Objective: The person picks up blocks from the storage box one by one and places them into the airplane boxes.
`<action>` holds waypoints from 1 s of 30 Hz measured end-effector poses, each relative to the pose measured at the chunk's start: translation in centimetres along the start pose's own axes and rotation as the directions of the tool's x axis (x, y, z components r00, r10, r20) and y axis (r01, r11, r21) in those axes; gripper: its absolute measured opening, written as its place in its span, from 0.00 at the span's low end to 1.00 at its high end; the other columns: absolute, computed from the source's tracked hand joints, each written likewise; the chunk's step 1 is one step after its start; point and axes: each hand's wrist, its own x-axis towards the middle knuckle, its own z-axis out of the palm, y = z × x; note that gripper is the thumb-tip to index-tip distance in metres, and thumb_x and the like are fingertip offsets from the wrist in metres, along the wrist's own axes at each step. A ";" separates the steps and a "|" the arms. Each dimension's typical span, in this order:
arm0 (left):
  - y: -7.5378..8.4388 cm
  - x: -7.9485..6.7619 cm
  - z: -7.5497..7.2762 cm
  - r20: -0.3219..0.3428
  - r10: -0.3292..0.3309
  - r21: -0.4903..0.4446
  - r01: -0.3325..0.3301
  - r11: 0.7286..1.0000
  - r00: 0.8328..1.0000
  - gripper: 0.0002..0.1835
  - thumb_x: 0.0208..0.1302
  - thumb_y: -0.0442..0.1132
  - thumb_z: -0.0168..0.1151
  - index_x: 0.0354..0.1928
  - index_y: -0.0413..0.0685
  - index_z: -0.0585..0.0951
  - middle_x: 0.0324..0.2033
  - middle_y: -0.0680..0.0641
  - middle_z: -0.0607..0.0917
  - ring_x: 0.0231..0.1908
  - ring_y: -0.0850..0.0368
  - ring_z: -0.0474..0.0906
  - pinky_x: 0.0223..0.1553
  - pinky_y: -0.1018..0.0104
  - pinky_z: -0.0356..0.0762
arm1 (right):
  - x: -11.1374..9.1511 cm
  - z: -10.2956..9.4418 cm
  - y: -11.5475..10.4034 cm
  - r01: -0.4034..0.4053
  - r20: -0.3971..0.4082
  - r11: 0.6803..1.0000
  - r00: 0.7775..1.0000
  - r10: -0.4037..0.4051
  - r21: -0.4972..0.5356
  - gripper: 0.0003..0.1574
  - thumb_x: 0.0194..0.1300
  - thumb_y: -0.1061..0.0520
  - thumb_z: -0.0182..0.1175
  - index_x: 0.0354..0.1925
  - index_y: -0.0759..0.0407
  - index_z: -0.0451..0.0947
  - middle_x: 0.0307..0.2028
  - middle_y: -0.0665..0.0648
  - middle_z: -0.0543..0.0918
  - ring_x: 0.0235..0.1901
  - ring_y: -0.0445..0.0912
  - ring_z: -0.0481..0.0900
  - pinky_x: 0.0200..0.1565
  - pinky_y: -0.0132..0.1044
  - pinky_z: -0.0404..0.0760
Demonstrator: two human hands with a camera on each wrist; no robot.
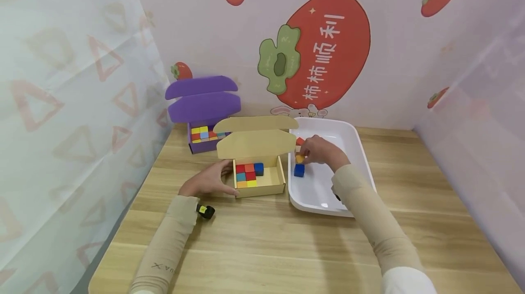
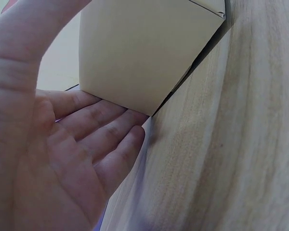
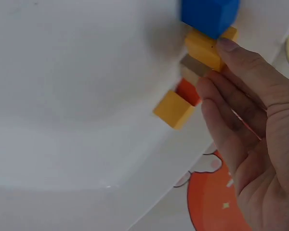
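Note:
My left hand (image 1: pixel 211 178) grips a small yellow cardboard box (image 1: pixel 262 190) by its left end, thumb at the front corner and fingers at the back corner. Straight-sided and lid up, the box holds red, blue, teal, orange and yellow cubes in its left part. Inside the white tray (image 1: pixel 328 206), my right hand (image 1: pixel 320 150) pinches an orange block (image 3: pixel 202 48) between thumb and fingers. A blue block (image 3: pixel 209 14) lies against one side of it. Beyond it, a plain wood block (image 3: pixel 193 69), a red block (image 3: pixel 187 91) and another orange block (image 3: pixel 173 109) follow in a row.
Behind and left of the yellow box stands an open purple box (image 1: pixel 203 147) with coloured cubes inside. The tray stands close to the yellow box's right end. All rest on a wooden table (image 1: pixel 262 248), with patterned walls (image 1: pixel 393 79) at the back and sides.

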 end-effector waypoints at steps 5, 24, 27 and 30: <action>0.2 0.2 -0.2 0.005 0.013 -0.013 -0.013 1.000 1.000 0.63 0.46 0.56 0.88 0.80 0.47 0.62 0.76 0.46 0.72 0.79 0.43 0.64 0.81 0.42 0.60 | -1.7 -2.4 -2.1 0.030 -0.023 0.999 0.999 -0.031 -0.025 0.16 0.62 0.56 0.78 0.49 0.53 0.91 0.45 0.54 0.90 0.44 0.50 0.85 0.54 0.45 0.91; -0.2 0.1 -0.1 0.001 -0.021 -0.037 0.021 0.999 1.000 0.65 0.44 0.57 0.89 0.81 0.48 0.61 0.77 0.46 0.70 0.79 0.42 0.63 0.82 0.40 0.57 | -2.0 0.1 -13.4 0.192 -0.100 0.978 0.975 -0.199 -0.083 0.11 0.59 0.57 0.80 0.41 0.57 0.92 0.37 0.53 0.90 0.35 0.47 0.81 0.43 0.35 0.89; -0.3 0.3 0.0 0.006 -0.021 -0.044 0.021 0.999 1.000 0.65 0.43 0.58 0.89 0.81 0.48 0.61 0.77 0.47 0.71 0.79 0.42 0.63 0.82 0.40 0.57 | -1.4 1.6 -13.6 0.150 -0.118 0.986 0.980 -0.159 -0.075 0.10 0.58 0.56 0.81 0.38 0.56 0.92 0.34 0.52 0.89 0.35 0.48 0.80 0.42 0.36 0.87; -0.3 0.4 0.1 0.008 -0.024 -0.053 0.024 0.998 1.000 0.66 0.43 0.58 0.89 0.81 0.48 0.61 0.77 0.47 0.71 0.79 0.43 0.63 0.82 0.40 0.58 | -1.0 2.8 -13.6 0.132 -0.130 0.989 0.982 -0.139 -0.066 0.10 0.57 0.57 0.82 0.37 0.57 0.92 0.33 0.52 0.88 0.36 0.48 0.79 0.44 0.37 0.86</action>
